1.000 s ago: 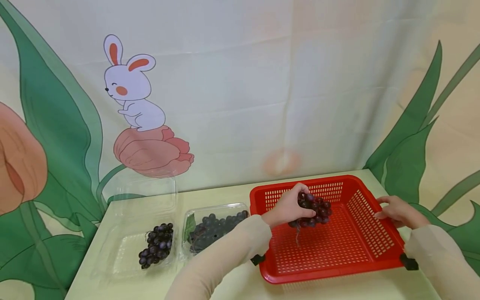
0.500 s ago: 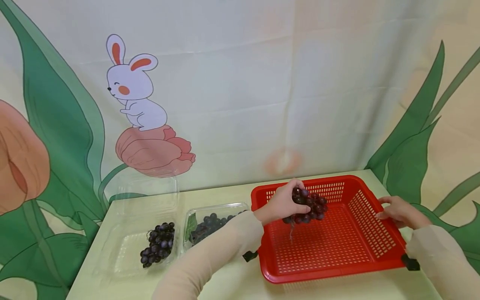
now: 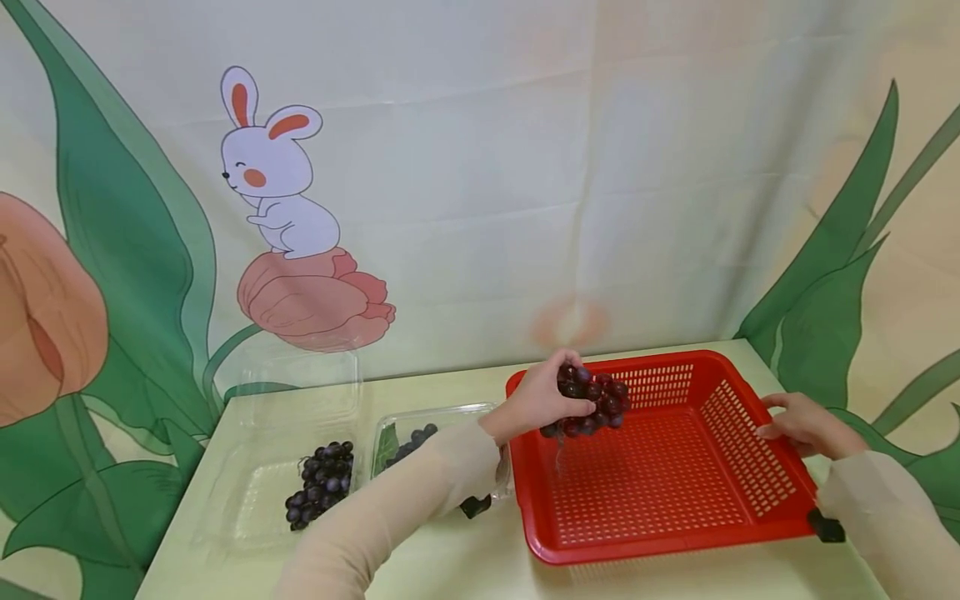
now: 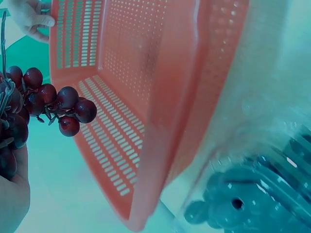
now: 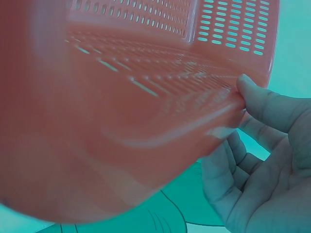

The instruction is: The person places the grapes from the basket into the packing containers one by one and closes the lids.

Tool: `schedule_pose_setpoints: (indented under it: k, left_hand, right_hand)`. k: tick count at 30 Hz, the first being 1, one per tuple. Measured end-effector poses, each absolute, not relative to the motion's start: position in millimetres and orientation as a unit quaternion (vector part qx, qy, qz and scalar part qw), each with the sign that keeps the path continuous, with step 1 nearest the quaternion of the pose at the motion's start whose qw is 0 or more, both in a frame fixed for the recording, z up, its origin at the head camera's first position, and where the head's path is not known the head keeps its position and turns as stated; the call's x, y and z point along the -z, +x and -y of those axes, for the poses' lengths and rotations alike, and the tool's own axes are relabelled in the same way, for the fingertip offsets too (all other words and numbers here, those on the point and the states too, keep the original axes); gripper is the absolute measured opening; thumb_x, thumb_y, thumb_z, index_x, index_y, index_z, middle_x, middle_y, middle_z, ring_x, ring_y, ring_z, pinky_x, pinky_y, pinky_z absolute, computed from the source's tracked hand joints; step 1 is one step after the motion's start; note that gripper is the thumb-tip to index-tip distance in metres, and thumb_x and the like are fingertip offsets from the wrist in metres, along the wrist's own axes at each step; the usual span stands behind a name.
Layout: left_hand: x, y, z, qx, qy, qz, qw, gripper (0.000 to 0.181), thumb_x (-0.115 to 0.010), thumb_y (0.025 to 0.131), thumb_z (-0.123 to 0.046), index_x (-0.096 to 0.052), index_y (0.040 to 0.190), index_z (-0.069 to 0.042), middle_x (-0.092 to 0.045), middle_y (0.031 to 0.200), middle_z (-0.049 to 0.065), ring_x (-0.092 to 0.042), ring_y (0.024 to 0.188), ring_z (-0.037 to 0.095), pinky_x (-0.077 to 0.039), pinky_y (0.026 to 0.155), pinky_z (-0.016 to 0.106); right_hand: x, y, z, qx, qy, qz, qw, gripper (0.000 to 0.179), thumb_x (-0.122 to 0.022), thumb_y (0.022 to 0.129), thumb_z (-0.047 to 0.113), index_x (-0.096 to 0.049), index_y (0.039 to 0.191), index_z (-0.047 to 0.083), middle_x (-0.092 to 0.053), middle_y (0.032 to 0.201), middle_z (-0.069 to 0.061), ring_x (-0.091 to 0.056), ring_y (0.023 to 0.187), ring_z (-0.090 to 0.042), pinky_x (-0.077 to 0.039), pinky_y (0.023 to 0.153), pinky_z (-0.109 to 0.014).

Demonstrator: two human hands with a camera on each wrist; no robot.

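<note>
My left hand (image 3: 542, 394) grips a bunch of dark red grapes (image 3: 600, 403) above the left part of a red plastic basket (image 3: 652, 546); a thin stem dangles from the bunch. In the left wrist view, the grapes (image 4: 35, 104) hang beside the basket's slotted wall. On the basket's right rim, my right hand (image 3: 808, 425) pinches the edge, thumb on top and fingers underneath, as the right wrist view shows with the thumb (image 5: 265, 99) on the rim. Inside the basket no grapes show.
Left of the basket stands a clear plastic box (image 3: 450, 410) with dark grapes and a green leaf, partly hidden by my left sleeve. Farther left, an open clear box (image 3: 255, 500) holds another bunch of grapes (image 3: 322, 483). A printed cloth backdrop (image 3: 465, 183) rises behind the table.
My left hand has moved left with the grape bunch, from over the basket's middle toward its left rim. The right hand keeps its hold on the rim.
</note>
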State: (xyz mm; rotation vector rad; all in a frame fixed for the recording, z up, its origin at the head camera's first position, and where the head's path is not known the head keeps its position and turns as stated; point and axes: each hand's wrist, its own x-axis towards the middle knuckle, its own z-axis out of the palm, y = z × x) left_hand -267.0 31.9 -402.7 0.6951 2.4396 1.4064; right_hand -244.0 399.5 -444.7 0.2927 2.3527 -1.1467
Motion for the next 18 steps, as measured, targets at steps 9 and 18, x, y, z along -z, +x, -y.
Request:
schedule_pose_setpoints:
  k: [9, 18]
  left_hand:
    - [402.2, -272.3, -11.2, -0.483, 0.227, -0.838, 0.114, 0.042, -0.07, 0.074, -0.02, -0.042, 0.105, -0.021, -0.053, 0.106, 0.001, -0.054, 0.093, 0.016, -0.047, 0.073, 0.028]
    - [398.9, -275.2, 4.6, -0.489, 0.206, -0.84, 0.111, 0.043, -0.07, 0.074, -0.021, -0.042, 0.106, -0.02, -0.052, 0.107, 0.003, -0.053, 0.093, 0.019, -0.048, 0.071, 0.03]
  right_hand:
    - [444.4, -244.1, -402.1, 0.418, 0.106, -0.866, 0.252, 0.065, -0.056, 0.084, 0.01, -0.016, 0.129, -0.016, -0.06, 0.089, -0.019, -0.063, 0.07, -0.021, -0.052, 0.065, -0.039]
    - [444.3, -242.4, -401.5, 0.426, 0.109, -0.862, 0.251, 0.065, -0.057, 0.084, 0.009, -0.016, 0.129, -0.015, -0.062, 0.085, -0.016, -0.064, 0.07, -0.023, -0.053, 0.064, -0.04]
